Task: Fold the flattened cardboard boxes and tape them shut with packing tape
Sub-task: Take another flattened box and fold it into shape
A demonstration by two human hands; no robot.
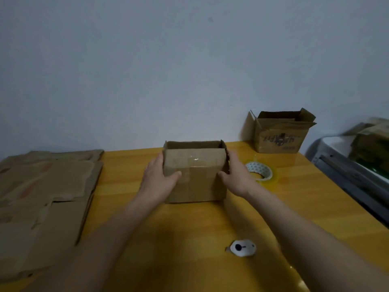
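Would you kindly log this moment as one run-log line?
left hand grips box | right hand grips box | tape roll on table | top open

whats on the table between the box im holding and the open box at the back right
Only the tape roll lies roughly between the held box and the open box; the rest is bare tabletop, in the head view.
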